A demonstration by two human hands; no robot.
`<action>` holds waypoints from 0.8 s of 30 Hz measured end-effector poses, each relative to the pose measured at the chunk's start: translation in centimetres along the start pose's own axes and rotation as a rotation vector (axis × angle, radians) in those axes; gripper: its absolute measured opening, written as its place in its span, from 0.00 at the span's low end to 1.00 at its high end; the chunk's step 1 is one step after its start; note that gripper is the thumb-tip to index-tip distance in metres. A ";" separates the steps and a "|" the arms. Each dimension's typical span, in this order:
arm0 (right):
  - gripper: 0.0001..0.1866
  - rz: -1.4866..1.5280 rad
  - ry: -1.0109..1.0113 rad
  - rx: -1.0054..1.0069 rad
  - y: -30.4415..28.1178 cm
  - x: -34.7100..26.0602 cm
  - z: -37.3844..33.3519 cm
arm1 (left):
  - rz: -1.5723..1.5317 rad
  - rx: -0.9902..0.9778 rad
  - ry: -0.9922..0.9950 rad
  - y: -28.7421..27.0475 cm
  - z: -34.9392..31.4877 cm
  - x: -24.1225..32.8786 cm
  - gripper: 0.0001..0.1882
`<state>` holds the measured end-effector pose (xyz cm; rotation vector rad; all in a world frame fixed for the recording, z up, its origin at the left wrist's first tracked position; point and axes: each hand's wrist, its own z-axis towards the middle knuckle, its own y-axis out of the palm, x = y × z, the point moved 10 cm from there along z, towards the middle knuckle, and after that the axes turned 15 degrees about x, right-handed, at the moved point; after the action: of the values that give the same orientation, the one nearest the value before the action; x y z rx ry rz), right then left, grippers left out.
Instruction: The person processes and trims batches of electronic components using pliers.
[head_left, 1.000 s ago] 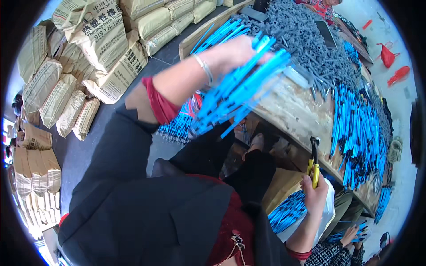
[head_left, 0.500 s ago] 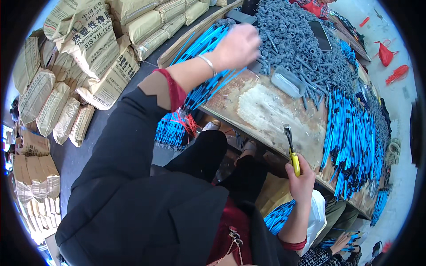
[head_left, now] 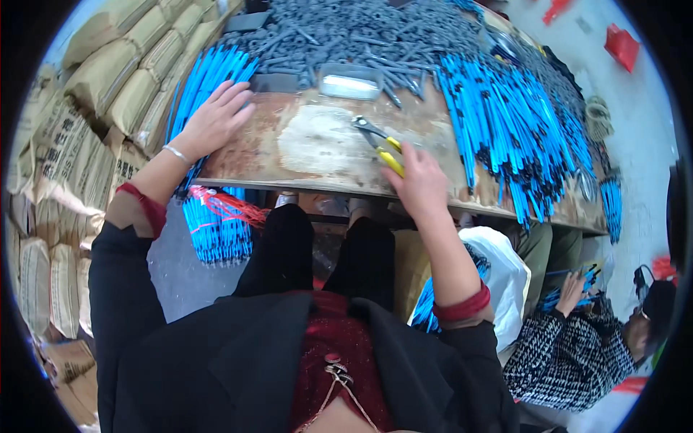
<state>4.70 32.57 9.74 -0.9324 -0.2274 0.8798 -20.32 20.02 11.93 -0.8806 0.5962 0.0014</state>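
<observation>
My left hand (head_left: 216,119) lies palm down with its fingers stretched out, at the right side of a pile of thin blue tubes (head_left: 220,63) on the table's left. I see nothing held in it, though its palm is hidden. Yellow-handled pliers (head_left: 384,148) are in my right hand (head_left: 421,182), near the table's front edge. Their handles are spread, and the jaws point up and left over a pale worn patch (head_left: 310,141) of the tabletop. A clear plastic box (head_left: 351,82) stands beyond the pliers, against a heap of grey plastic fittings (head_left: 368,40).
More blue tubes with black ends (head_left: 505,137) cover the table's right side. A tied blue bundle (head_left: 216,227) is below the front edge at left. Paper sacks (head_left: 108,61) are stacked at far left. Another person (head_left: 570,353) works at lower right, blue tubes by their hand.
The whole view has turned. My left hand has come back from beside the grey heap to the blue tubes at left. The pliers have swung further over the table, their handles now wider apart.
</observation>
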 end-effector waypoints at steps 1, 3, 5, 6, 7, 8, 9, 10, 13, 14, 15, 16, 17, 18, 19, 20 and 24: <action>0.18 -0.011 -0.047 0.004 0.4 -0.1 -0.1 | -0.009 0.010 0.010 -0.4 0.9 0.6 0.16; 0.17 0.004 -0.096 0.084 -0.4 -0.2 0.0 | -0.056 0.084 -0.099 -2.0 2.8 0.2 0.15; 0.14 0.067 -0.226 0.240 -2.0 -1.3 0.4 | -0.074 0.122 -0.156 -3.3 4.8 0.0 0.14; 0.14 0.056 -0.223 0.242 -2.2 -0.7 0.9 | -0.157 0.221 -0.282 -4.3 6.5 -0.4 0.14; 0.12 0.072 -0.143 0.210 -2.1 0.5 1.7 | -0.239 0.316 -0.411 -5.0 8.0 -0.8 0.13; 0.11 0.088 -0.063 0.178 -1.9 1.9 2.6 | -0.322 0.410 -0.541 -5.3 9.2 -1.2 0.13; 0.10 0.095 0.023 0.148 -1.8 3.7 3.4 | -0.334 0.419 -0.535 -4.6 11.3 -0.3 0.13; 0.10 0.085 0.027 0.152 -1.8 4.8 4.4 | -0.583 0.519 -0.696 -3.6 12.6 -0.7 0.13; 0.09 -0.129 0.070 0.049 0.7 7.9 7.2 | -1.086 0.730 -0.951 -0.2 15.6 0.3 0.14; 0.08 -0.202 0.050 0.018 1.8 8.6 8.2 | -1.092 0.738 -0.948 0.7 16.9 1.2 0.14; 0.08 -0.276 0.030 -0.013 2.9 9.3 9.2 | -1.253 0.846 -0.989 1.6 17.4 1.8 0.14; 0.08 -0.347 0.013 -0.049 3.9 9.9 10.1 | -1.415 0.949 -1.030 2.5 17.5 2.1 0.14; 0.08 -0.355 0.015 -0.058 4.4 10.4 10.7 | -1.426 0.947 -1.037 2.9 17.8 2.4 0.14; 0.08 -0.413 0.053 -0.123 5.2 11.5 11.2 | -1.482 0.989 -1.081 3.4 17.6 2.4 0.13; 0.08 -0.470 0.090 -0.186 5.9 12.5 11.5 | -1.536 1.030 -1.125 4.1 17.4 2.3 0.13; 0.08 -0.527 0.128 -0.250 6.4 13.5 11.5 | -1.590 1.072 -1.169 4.7 17.1 2.2 0.13; 0.09 -0.546 0.243 -0.251 5.5 15.1 12.1 | -1.572 1.115 -1.313 7.1 14.5 1.5 0.11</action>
<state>5.02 52.70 9.96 -1.1275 -0.3659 0.2339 -13.64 34.72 13.09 0.0849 -1.3376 -0.9943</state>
